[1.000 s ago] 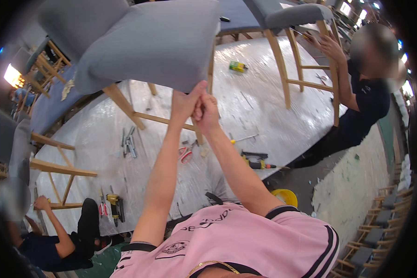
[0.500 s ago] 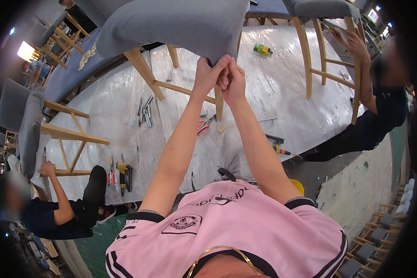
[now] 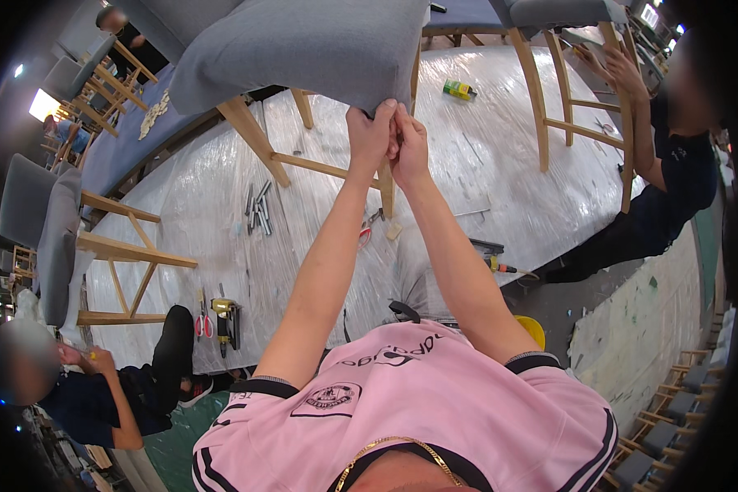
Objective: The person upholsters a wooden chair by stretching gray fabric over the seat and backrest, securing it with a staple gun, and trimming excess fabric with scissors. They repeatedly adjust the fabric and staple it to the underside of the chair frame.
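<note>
A chair with a grey fabric seat (image 3: 303,53) and wooden legs (image 3: 254,139) stands in front of me on the plastic-covered table (image 3: 197,180). At the seat's near right corner, my left hand (image 3: 371,135) pinches the lower edge of the grey fabric. My right hand (image 3: 408,143) is pressed close beside it, fingers closed at the same corner above the front leg (image 3: 387,189). Both hands touch each other, and what lies between the right fingers is hidden. Below them are red-handled scissors (image 3: 365,238), partly covered by my left forearm, and a small pale block (image 3: 394,232).
Several metal staple strips (image 3: 258,209) lie left of centre. A nail gun (image 3: 225,324) and other scissors (image 3: 203,324) rest at the near left edge. A green-yellow bottle (image 3: 459,89) lies farther back. People work on chairs at left (image 3: 49,238) and right (image 3: 615,123).
Both my hands stay at the seat corner with only a slight shift. My view has moved a little. The person at left has drawn their hand back from the chair.
</note>
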`<act>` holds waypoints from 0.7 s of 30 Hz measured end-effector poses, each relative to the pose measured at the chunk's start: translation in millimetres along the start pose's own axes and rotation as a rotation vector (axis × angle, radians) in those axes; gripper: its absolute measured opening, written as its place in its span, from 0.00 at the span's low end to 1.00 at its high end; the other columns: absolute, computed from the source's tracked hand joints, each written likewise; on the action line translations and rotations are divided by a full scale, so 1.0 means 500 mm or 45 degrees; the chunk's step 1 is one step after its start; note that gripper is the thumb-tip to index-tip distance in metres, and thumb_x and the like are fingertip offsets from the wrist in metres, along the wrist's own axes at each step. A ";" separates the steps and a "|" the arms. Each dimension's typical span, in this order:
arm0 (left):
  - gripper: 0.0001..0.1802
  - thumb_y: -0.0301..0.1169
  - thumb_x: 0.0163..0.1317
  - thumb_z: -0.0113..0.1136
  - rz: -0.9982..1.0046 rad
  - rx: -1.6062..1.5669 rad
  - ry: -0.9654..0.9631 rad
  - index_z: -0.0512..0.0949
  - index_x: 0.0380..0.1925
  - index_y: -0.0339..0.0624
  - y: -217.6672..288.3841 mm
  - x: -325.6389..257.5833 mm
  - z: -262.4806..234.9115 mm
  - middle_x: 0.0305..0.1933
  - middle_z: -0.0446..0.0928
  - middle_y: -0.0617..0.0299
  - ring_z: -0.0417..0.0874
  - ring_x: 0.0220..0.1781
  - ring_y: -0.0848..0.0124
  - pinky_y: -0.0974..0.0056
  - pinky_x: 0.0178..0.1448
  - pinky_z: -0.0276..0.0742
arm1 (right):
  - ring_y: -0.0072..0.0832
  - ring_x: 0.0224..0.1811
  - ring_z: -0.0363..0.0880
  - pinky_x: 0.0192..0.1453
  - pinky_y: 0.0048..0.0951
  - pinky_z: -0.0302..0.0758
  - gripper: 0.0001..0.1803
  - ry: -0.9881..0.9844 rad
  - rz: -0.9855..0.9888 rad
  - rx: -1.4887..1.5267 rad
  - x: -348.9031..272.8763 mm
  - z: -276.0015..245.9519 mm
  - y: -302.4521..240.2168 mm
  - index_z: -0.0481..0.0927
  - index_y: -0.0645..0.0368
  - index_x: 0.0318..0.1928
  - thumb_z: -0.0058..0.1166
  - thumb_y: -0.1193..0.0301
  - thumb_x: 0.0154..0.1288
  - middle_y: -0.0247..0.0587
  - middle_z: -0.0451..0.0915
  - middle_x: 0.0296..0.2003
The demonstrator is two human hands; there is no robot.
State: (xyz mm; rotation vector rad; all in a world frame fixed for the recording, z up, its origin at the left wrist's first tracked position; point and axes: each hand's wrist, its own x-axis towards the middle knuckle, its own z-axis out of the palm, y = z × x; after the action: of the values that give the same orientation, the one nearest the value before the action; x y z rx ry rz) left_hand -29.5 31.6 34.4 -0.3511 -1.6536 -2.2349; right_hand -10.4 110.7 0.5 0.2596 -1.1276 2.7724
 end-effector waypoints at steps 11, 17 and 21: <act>0.26 0.36 0.63 0.67 -0.108 0.092 0.024 0.77 0.53 0.25 -0.034 -0.005 -0.019 0.51 0.81 0.55 0.79 0.51 0.69 0.63 0.57 0.75 | 0.27 0.28 0.81 0.34 0.32 0.77 0.21 -0.386 0.744 -1.274 -0.148 -0.342 0.221 0.82 0.60 0.34 0.56 0.54 0.73 0.36 0.82 0.25; 0.24 0.33 0.65 0.69 -0.101 -0.013 -0.011 0.75 0.56 0.31 -0.039 -0.018 -0.006 0.49 0.81 0.59 0.79 0.49 0.75 0.63 0.54 0.78 | 0.46 0.50 0.86 0.56 0.48 0.80 0.15 -1.081 0.500 -2.603 -0.232 -0.507 0.469 0.89 0.57 0.43 0.58 0.63 0.61 0.53 0.87 0.46; 0.20 0.29 0.66 0.65 -0.001 -0.068 -0.078 0.74 0.54 0.33 -0.031 -0.035 0.004 0.48 0.77 0.63 0.74 0.48 0.78 0.65 0.52 0.75 | 0.45 0.46 0.87 0.50 0.48 0.82 0.21 -0.842 0.182 -2.588 -0.243 -0.630 0.658 0.83 0.58 0.57 0.57 0.65 0.65 0.50 0.86 0.45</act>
State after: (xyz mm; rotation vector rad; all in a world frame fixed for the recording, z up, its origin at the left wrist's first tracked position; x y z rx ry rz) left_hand -20.0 39.8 14.4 -0.4368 -1.6267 -2.2939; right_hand 11.4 90.6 -469.8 0.6874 -3.1495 0.3563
